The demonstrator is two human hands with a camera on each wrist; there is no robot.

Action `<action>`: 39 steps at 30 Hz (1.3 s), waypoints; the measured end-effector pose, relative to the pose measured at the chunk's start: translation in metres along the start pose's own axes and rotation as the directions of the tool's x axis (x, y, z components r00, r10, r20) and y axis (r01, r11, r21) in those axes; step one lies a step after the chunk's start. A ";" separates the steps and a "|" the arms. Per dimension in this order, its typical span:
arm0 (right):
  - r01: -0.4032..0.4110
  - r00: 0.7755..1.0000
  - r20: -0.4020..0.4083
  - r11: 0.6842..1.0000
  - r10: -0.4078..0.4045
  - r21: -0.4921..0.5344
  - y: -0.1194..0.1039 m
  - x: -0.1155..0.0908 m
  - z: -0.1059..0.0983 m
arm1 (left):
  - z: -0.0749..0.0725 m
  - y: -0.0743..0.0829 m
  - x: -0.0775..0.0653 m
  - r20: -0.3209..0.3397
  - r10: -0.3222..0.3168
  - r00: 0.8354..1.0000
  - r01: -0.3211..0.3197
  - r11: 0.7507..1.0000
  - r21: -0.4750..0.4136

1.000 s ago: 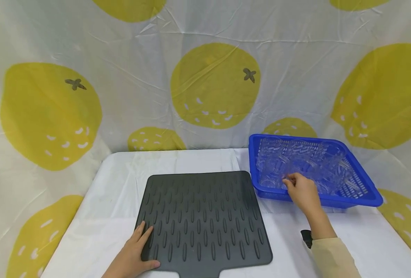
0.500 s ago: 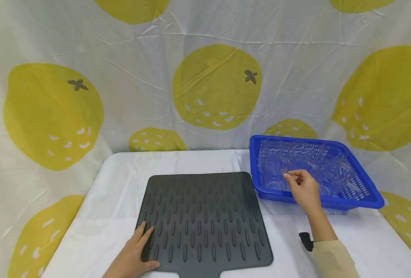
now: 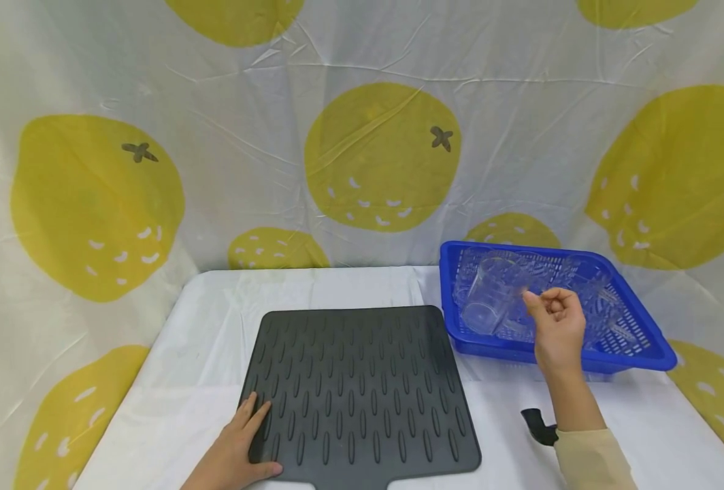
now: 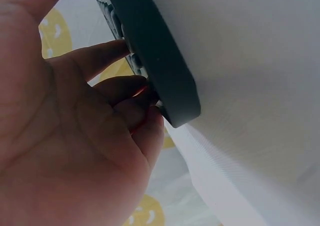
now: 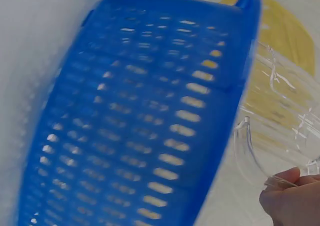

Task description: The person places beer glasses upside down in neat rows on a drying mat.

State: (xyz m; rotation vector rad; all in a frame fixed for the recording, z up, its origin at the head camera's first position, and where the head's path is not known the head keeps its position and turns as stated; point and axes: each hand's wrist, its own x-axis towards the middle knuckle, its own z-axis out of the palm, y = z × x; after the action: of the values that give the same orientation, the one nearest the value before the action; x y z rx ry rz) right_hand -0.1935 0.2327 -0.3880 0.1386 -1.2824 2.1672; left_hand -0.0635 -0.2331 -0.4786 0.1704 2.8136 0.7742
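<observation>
Clear cylindrical cup (image 3: 492, 292) (material uncertain), pinched only at its handle (image 5: 248, 138) by right hand (image 3: 561, 330), could pivot against blue perforated plastic basket (image 3: 497, 346); left hand (image 3: 233, 442) rests straight-fingered on dark ridged board (image 3: 362, 381).

I stand at what looks like a staged tabletop set: a lemon-print curtain (image 3: 239, 163) hangs behind a white-draped table (image 3: 190, 361). A blue plastic basket (image 3: 637, 362) of clear mugs (image 3: 489, 292) and a grey ribbed mat (image 3: 362, 381) suggest kitchen ware; I can't tell what building this is.
</observation>
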 end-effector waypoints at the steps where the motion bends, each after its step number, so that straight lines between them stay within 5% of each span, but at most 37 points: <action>1: 0.012 1.000 0.010 0.999 -0.013 0.038 -0.002 0.000 0.003 | 0.000 0.000 0.000 0.000 -0.001 1.000 0.001 1.000 0.000; 7: 0.035 0.993 0.104 0.987 -0.052 0.157 -0.014 -0.008 0.020 | 0.001 -0.001 0.000 0.001 -0.010 1.000 0.010 1.000 -0.003; 18: 0.006 0.965 0.262 0.995 -0.032 0.099 -0.017 -0.027 0.050 | 0.004 -0.003 0.001 -0.009 -0.017 1.000 0.017 1.000 0.011; 25: -0.022 0.955 0.298 1.000 0.015 0.019 -0.003 -0.039 0.062 | 0.004 -0.003 0.002 -0.009 -0.023 1.000 0.023 1.000 0.018; 39: -0.055 0.945 0.324 0.998 0.040 0.035 0.012 -0.051 0.083 | 0.003 -0.002 0.001 -0.015 -0.016 1.000 0.015 1.000 -0.016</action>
State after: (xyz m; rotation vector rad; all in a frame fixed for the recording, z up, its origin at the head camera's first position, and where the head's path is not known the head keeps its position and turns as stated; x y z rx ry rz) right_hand -0.1762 0.1372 -0.3734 0.5050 -1.4285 2.2808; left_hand -0.0636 -0.2333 -0.4820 0.1407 2.8186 0.7977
